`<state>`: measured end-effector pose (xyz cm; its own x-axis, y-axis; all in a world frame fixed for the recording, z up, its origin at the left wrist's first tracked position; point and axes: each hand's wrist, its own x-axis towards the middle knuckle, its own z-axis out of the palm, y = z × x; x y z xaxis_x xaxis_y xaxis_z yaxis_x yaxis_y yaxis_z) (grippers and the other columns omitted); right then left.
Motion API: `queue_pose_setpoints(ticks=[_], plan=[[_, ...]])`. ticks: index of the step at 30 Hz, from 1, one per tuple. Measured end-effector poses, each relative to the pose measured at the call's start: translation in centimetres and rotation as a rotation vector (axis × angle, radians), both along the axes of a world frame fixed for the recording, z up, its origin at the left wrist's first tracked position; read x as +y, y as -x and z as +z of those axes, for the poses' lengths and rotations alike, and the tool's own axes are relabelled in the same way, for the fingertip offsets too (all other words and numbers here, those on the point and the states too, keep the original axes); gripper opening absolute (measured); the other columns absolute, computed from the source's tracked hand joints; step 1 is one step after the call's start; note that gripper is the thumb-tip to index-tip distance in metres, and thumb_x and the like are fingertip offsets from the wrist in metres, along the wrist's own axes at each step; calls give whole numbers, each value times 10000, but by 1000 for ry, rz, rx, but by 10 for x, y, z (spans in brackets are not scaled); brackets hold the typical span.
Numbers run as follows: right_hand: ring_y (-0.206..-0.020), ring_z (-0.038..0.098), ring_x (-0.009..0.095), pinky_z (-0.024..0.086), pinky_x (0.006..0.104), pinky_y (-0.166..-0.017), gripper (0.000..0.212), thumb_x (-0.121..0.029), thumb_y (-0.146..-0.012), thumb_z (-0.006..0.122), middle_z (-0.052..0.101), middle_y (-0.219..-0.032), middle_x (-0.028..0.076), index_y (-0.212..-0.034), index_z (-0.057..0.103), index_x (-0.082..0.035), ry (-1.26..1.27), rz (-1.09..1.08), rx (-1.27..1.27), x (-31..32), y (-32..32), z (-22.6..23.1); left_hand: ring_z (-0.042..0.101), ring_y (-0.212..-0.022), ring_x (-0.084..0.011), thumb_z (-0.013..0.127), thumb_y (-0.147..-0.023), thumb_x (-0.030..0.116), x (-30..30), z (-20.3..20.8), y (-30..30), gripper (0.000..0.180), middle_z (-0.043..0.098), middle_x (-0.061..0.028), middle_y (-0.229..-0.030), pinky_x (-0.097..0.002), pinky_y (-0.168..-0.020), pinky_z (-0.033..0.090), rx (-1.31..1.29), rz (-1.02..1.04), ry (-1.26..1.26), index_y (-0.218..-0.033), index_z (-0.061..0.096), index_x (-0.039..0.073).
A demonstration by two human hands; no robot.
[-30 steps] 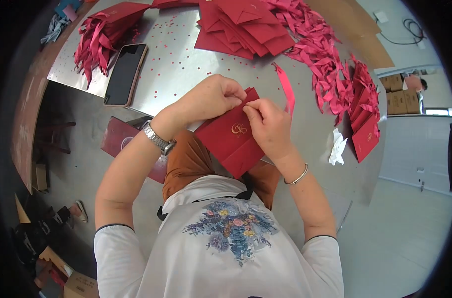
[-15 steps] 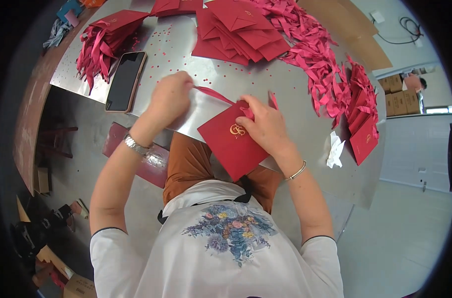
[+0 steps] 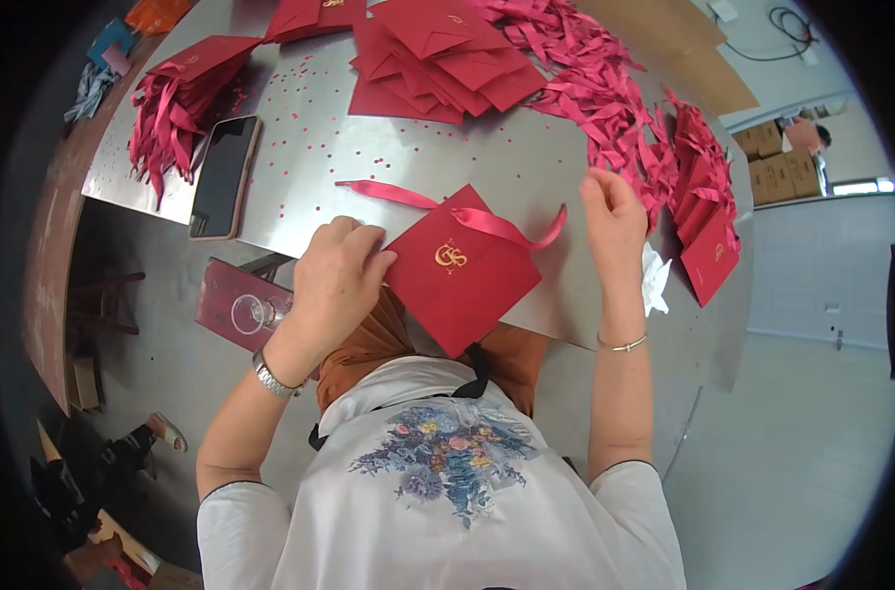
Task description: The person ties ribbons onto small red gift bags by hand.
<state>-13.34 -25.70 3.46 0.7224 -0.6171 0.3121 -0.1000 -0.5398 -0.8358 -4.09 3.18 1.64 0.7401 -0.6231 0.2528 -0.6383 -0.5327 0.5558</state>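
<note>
A flat red paper bag (image 3: 459, 295) with a gold emblem lies tilted over the near table edge. One pink ribbon (image 3: 497, 226) runs loosely across its upper corner, its left end lying on the metal top. My left hand (image 3: 341, 270) is closed on the bag's left corner, thumb and fingers pinching it. Off to the right, my right hand (image 3: 617, 216) is raised by the edge of the pink ribbon heap (image 3: 605, 108), away from the bag. Its fingers are pinched together, and whatever is between them cannot be made out.
Red bags (image 3: 438, 59) are piled at the far middle. Ribboned bags (image 3: 187, 88) lie at the left, others (image 3: 708, 261) at the right. A phone (image 3: 224, 177), crumpled white paper (image 3: 654, 278) and scattered red dots are on the metal table (image 3: 300, 206). Below left is a red stool (image 3: 221, 313).
My left hand has let go of the ribbon and moved down to the bag's left corner. My right hand has left the bag and moved right, up to the ribbon heap.
</note>
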Motion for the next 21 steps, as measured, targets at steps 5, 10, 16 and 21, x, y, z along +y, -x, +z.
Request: queue_pose_setpoints(ticks=[5, 10, 16, 21], plan=[[-753, 659, 279, 479, 393, -683, 415, -397, -888, 591, 680, -790, 175, -836, 667, 8, -23, -197, 578, -13, 15, -7, 589, -829, -299, 706, -792, 101, -5, -5, -3, 166, 604, -112, -904, -385, -704, 483, 37, 36, 1, -931, 664, 21], [-740, 637, 376, 488, 427, -688, 435, -399, -877, 586, 668, -762, 201, -784, 645, 23, 388, -212, 631, -3, -6, -1, 586, -853, -335, 686, -804, 126, -11, 5, -3, 132, 598, -142, -892, -420, -717, 484, 69, 72, -17, -878, 647, 24], [-716, 631, 131, 504, 291, -653, 128, -114, -868, 636, 674, -769, 73, -873, 637, 14, -172, -43, 110, -13, -1, -33, 607, -857, -365, 686, -799, 158, -14, -6, 2, 145, 630, -173, -882, -450, -736, 497, 177, 123, -16, -842, 652, 24], [-743, 627, 119, 506, 240, -674, 82, -41, -880, 640, 668, -843, 64, -937, 584, -20, -773, 173, -130, 38, -1, 20, 619, -835, -332, 717, -754, 134, -12, 3, 5, 137, 636, -145, -850, -424, -724, 498, 269, 125, 32, -804, 650, 25]])
